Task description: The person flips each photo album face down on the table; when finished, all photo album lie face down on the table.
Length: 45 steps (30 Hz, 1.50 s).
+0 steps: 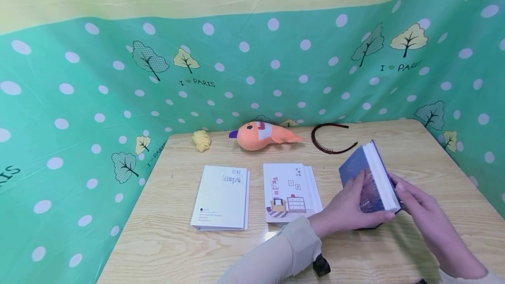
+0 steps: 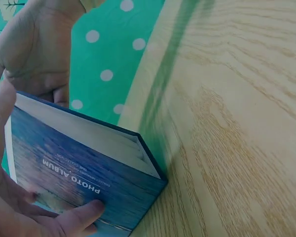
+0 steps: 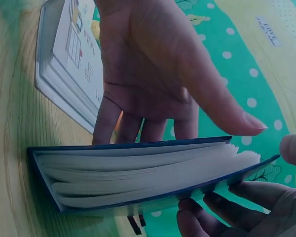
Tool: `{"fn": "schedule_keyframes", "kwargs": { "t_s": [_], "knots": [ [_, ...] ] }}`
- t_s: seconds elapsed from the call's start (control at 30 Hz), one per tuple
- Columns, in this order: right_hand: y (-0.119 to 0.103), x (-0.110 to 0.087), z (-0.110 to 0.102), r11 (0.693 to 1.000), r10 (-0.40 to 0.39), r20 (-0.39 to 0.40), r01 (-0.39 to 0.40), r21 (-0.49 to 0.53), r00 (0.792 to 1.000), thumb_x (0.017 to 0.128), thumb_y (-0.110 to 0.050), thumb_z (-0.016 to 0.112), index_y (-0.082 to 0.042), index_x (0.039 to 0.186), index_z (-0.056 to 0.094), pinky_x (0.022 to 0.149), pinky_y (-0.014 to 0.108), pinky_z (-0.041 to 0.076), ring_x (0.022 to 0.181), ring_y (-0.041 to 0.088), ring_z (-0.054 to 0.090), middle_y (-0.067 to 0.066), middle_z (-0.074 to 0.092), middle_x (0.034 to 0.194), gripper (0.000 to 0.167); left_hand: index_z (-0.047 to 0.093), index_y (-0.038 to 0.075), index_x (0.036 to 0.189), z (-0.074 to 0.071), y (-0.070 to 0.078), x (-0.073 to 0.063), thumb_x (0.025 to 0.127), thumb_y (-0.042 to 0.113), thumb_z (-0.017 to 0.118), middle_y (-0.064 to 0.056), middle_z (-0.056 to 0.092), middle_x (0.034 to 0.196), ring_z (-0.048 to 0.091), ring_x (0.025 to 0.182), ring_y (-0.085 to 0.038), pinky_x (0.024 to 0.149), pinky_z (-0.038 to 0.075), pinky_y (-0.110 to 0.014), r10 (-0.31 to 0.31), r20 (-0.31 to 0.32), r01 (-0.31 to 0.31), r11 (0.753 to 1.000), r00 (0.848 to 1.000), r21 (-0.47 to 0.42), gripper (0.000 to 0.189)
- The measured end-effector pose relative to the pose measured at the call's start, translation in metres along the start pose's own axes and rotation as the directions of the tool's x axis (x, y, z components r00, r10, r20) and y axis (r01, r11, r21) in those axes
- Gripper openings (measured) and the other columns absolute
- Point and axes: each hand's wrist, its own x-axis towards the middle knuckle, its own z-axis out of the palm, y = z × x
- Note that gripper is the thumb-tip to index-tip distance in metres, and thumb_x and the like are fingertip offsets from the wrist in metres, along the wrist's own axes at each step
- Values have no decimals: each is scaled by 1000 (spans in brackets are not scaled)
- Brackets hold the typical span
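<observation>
A thick blue photo album (image 1: 355, 165) is held tilted at the table's right side, its white page edges facing up and to the right. My left hand (image 1: 347, 207) holds it by the front cover, fingers spread over the cover and thumb along the near edge. On the other side, my right hand (image 1: 420, 207) grips the back cover, fingers bent against it and thumb by the page edge. In the right wrist view, the album's pages (image 3: 138, 173) fan slightly apart between the two covers. The left wrist view shows the printed words on the cover (image 2: 79, 173).
Two white albums, one with printed text (image 1: 218, 196) and one with a furniture drawing (image 1: 286, 192), lie left of the hands. Along the back are a yellow yarn bundle (image 1: 202, 140), an orange plush toy (image 1: 252, 137) and a dark headband (image 1: 327, 148). A green dotted cloth (image 1: 252, 69) hangs behind.
</observation>
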Motion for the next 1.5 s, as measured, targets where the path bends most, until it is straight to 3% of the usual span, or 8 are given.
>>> {"fn": "schedule_keyframes", "kwargs": {
  "t_s": [0.13,0.27,0.4,0.53,0.93,1.2,1.33,1.5],
  "knots": [
    [-5,1,4,998,-56,11,55,13,998,108,-18,29,-10,152,34,82,10,38,118,-13,41,-23,41,142,45,10,29,155,-2,0,2,86,40,72,7,36,146,37,128,-2,100,38,-19,92,-32,-95,989,995,-110,93],
    [-12,2,8,997,-76,41,76,2,996,108,-18,26,-10,152,33,83,11,40,120,-12,41,-23,40,143,45,16,22,153,-2,1,2,91,31,67,9,38,147,39,129,-2,100,38,-18,113,-51,-122,956,992,-267,81],
    [-17,3,12,995,-96,72,96,15,993,108,-17,25,-11,152,34,85,11,41,126,-10,37,-17,38,149,45,15,24,153,-3,4,1,94,28,64,8,37,149,39,130,-4,100,39,-19,55,-42,-67,923,998,-379,77],
    [-18,3,15,995,-99,83,98,22,992,108,-16,26,-10,151,36,86,12,40,126,-10,38,-16,40,149,45,15,28,153,-5,4,-2,93,34,64,7,38,148,42,127,-5,99,39,-20,-16,-34,1,915,999,-404,78],
    [3,5,19,999,-19,138,12,52,990,106,-18,41,-7,150,38,85,15,48,117,-11,47,-19,43,143,46,16,44,149,-10,5,-7,84,25,67,8,50,128,55,109,-5,80,51,-24,-112,-48,73,862,992,-502,84],
    [18,5,19,995,104,161,-102,-24,981,104,-25,47,-7,150,37,85,12,42,113,-13,44,21,40,149,50,12,36,154,-10,8,-11,80,16,65,7,34,152,48,126,-12,80,54,-26,-219,-127,108,810,967,-577,93],
    [21,7,19,987,161,182,-159,-26,970,103,-28,50,-11,153,31,82,15,43,121,9,50,29,30,152,57,12,30,156,-11,7,-13,80,7,63,5,34,152,49,124,-10,82,54,-24,-201,-177,49,781,963,-622,95],
    [26,7,20,987,158,204,-163,7,966,98,-22,60,-16,156,24,80,15,44,128,57,34,36,15,153,69,23,22,153,-13,3,-14,81,-3,59,-1,32,149,54,115,-11,75,55,-21,-67,-255,-88,829,964,-552,84]
  ]
}}
